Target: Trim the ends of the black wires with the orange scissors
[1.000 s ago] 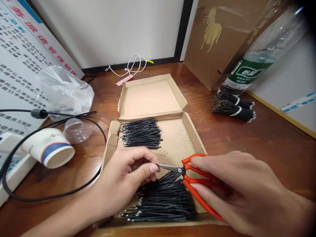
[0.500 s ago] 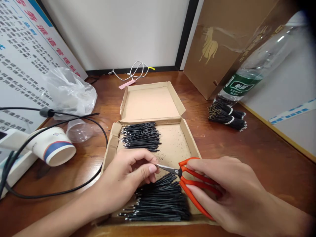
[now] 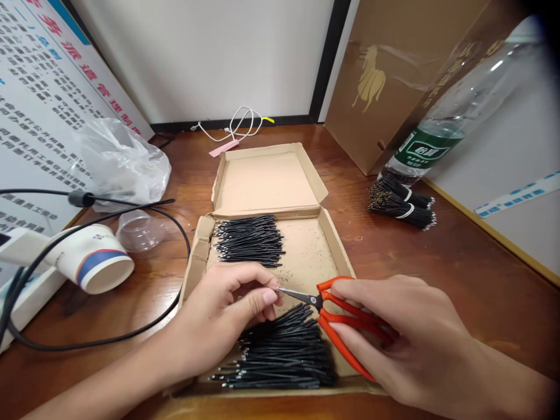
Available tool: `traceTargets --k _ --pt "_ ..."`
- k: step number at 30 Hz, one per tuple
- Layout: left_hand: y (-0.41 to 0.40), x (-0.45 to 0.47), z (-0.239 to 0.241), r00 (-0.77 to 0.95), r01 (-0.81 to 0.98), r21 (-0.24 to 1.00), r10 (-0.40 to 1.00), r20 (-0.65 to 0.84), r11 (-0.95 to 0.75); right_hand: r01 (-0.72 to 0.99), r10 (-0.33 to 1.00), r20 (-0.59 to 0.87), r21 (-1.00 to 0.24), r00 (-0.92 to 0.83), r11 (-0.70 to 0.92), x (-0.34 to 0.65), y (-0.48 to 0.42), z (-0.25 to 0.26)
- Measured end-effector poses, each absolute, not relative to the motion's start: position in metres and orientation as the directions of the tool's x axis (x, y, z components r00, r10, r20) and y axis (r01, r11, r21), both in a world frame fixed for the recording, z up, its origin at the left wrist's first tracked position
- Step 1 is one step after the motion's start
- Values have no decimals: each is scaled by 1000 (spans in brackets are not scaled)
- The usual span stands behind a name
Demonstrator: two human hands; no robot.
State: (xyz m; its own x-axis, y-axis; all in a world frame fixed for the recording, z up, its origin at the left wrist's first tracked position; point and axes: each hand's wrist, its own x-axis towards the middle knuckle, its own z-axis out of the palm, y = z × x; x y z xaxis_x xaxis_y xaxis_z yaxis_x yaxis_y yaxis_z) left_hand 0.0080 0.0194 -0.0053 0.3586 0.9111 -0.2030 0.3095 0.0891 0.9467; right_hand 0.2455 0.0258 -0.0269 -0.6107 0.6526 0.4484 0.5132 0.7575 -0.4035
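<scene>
Orange-handled scissors (image 3: 314, 300) are gripped in my right hand (image 3: 420, 338), their blades pointing left and nearly closed. The blade tips meet the fingertips of my left hand (image 3: 238, 312), which is closed in a pinch. A tiny dark end shows at those fingertips, too small to name; the rest is hidden by the fingers. Below both hands, a pile of short black wires (image 3: 289, 356) with silvery ends lies in the near part of an open cardboard box (image 3: 339, 239). A second pile of black wires (image 3: 249, 240) lies farther back in the same box.
At the right, rubber-banded wire bundles (image 3: 402, 204) lie by a plastic bottle (image 3: 424, 146) and a brown carton (image 3: 376, 87). To the left are a tipped paper cup (image 3: 105, 262), a clear plastic cup (image 3: 139, 230), a looped black cable (image 3: 188, 251) and a plastic bag (image 3: 131, 166).
Both hands hold almost the same place. The scissor blades look slightly shifted at the left fingertips, and the whole view has moved a little.
</scene>
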Motion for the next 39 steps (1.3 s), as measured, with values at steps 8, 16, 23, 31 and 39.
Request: traceTargets --k 8,16,23,31,39 --pt "21 7 -4 389 335 942 908 -157 20 493 631 461 -394 -624 776 246 24 -25" --pt "22 6 -4 402 407 909 912 -85 -95 503 648 447 -410 -616 761 248 25 -27" --pt "23 4 -5 424 432 885 905 -30 -173 466 628 465 -424 -624 777 247 25 -27" --pt "24 5 -4 427 415 895 904 -32 -164 460 643 459 -454 -613 763 245 27 -28" --pt "23 5 -4 431 425 890 902 -36 -167 435 645 421 -493 -638 753 246 27 -27"
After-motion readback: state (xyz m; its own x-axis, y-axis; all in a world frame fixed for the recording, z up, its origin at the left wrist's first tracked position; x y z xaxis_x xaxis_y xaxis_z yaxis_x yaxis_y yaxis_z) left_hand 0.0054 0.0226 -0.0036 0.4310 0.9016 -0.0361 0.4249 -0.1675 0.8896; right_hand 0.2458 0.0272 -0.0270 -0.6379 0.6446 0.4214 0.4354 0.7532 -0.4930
